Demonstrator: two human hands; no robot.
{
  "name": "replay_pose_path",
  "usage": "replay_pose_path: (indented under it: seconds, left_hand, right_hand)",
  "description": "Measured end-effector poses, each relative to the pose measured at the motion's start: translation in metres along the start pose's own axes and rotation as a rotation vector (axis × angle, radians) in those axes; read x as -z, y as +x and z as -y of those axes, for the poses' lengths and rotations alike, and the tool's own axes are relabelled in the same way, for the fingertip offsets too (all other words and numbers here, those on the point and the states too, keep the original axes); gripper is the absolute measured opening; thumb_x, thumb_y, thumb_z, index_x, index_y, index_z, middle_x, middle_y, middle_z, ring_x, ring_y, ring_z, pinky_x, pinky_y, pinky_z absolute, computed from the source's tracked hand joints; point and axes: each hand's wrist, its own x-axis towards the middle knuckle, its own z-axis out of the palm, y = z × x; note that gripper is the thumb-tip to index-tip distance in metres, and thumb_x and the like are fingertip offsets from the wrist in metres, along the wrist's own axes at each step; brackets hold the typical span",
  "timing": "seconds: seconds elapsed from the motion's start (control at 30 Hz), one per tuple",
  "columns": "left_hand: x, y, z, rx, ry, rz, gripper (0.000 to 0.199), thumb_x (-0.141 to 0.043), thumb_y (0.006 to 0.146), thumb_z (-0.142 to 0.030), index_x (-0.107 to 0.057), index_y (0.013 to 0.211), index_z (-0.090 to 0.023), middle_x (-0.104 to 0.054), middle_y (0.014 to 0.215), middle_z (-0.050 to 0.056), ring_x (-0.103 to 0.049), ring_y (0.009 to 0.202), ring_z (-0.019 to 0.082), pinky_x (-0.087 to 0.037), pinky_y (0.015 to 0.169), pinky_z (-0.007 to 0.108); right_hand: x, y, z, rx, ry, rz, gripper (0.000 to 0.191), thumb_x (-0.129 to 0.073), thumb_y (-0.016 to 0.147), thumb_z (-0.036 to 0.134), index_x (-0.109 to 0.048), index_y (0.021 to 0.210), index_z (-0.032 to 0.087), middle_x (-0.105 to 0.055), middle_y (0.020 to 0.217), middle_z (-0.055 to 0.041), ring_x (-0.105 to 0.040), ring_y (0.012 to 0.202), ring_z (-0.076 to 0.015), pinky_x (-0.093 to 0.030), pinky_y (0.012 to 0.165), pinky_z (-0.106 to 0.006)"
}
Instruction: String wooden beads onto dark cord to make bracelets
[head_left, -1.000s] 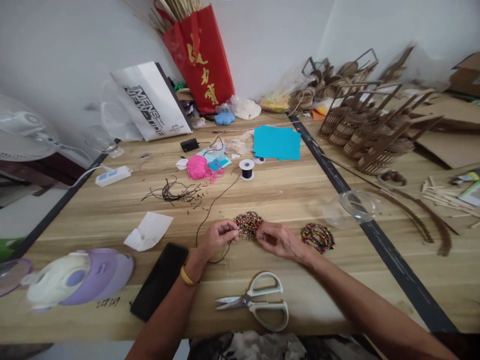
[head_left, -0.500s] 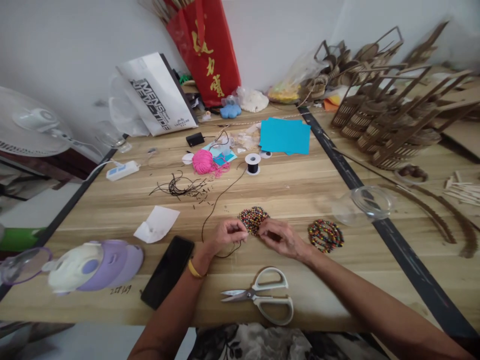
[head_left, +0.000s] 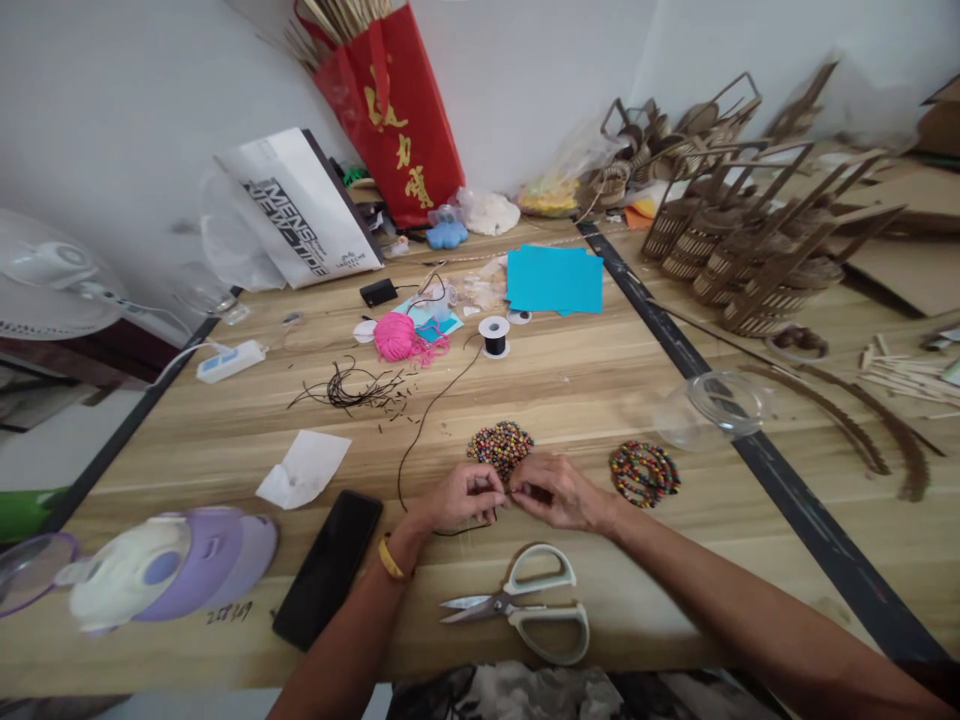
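Note:
My left hand point(head_left: 463, 497) pinches the end of a black cord point(head_left: 429, 408), just below a small pile of multicoloured beads point(head_left: 500, 443). The cord runs back in a curve to a white spool point(head_left: 494, 327) wound with black. Close against the left fingertips, my right hand point(head_left: 561, 492) is closed in a pinch on what looks like a tiny bead, mostly covered by the fingers. Coiled strings of beads point(head_left: 643, 474) lie to the right of that hand. Scissors point(head_left: 517, 604) with white handles rest slightly open in front of both hands.
To the left are a black phone point(head_left: 328, 568), white paper point(head_left: 304, 468) and a purple-and-white device point(head_left: 180, 565). Cut black cords point(head_left: 352, 388), pink yarn point(head_left: 395, 337) and blue sheets point(head_left: 555, 280) lie farther back. A clear jar point(head_left: 712, 408) and small woven baskets point(head_left: 742, 250) stand right.
My right hand has left the bead pile's edge and drawn nearer, its fingertips now meeting those of my left hand. The whole view has shifted slightly.

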Motion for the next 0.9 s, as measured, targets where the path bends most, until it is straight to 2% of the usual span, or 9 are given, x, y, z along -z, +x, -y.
replay_pose_path:
  seconds: [0.13,0.33,0.53,0.7,0.9]
  left_hand:
    - [-0.0005,0.0016,0.0015,0.008,-0.015,-0.033,0.04,-0.069,0.071,-0.049,-0.053,0.076,-0.013,-0.06,0.055,0.0,-0.058,0.048,0.009,-0.046,0.05,0.019]
    - [0.0002,0.0039,0.0055,-0.023,-0.03,-0.083,0.042,-0.069,0.07,-0.052,-0.052,0.076,-0.013,-0.06,0.059,0.0,-0.06,0.052,0.01,-0.049,0.054,0.021]
    - [0.0007,0.0038,0.0041,-0.039,-0.042,-0.061,0.043,-0.069,0.07,-0.051,-0.053,0.076,-0.012,-0.061,0.064,0.002,-0.062,0.057,0.011,-0.05,0.057,0.022]
    - [-0.0004,0.0032,0.0031,-0.041,-0.029,-0.06,0.043,-0.069,0.069,-0.052,-0.053,0.075,-0.012,-0.06,0.06,0.001,-0.059,0.053,0.01,-0.048,0.055,0.022]
    - [-0.0017,0.0022,0.0046,-0.052,0.023,-0.083,0.032,-0.067,0.073,-0.042,-0.053,0.074,-0.013,-0.057,0.057,-0.002,-0.055,0.05,0.009,-0.045,0.052,0.02]
  right_hand:
    - [0.0028,0.0032,0.0019,0.034,-0.08,0.06,0.01,-0.048,0.091,0.019,-0.057,0.086,0.017,-0.063,0.076,-0.0064,-0.057,0.07,-0.0158,-0.044,0.065,-0.026]
    - [0.0061,0.0054,0.0028,0.005,-0.138,0.059,0.012,-0.046,0.091,0.017,-0.057,0.086,0.018,-0.063,0.077,-0.0071,-0.058,0.073,-0.0175,-0.044,0.069,-0.028]
    - [0.0061,0.0047,0.0022,-0.016,-0.094,0.039,0.01,-0.048,0.091,0.018,-0.057,0.087,0.018,-0.063,0.077,-0.0071,-0.059,0.075,-0.0174,-0.046,0.071,-0.028]
    - [0.0068,0.0044,0.0,-0.023,-0.003,0.001,0.009,-0.049,0.09,0.018,-0.057,0.086,0.018,-0.063,0.078,-0.0071,-0.059,0.075,-0.0169,-0.047,0.069,-0.027]
    - [0.0041,0.003,-0.0027,-0.046,0.079,-0.069,0.007,-0.053,0.089,0.021,-0.057,0.085,0.017,-0.063,0.076,-0.0063,-0.058,0.071,-0.0156,-0.048,0.066,-0.027]
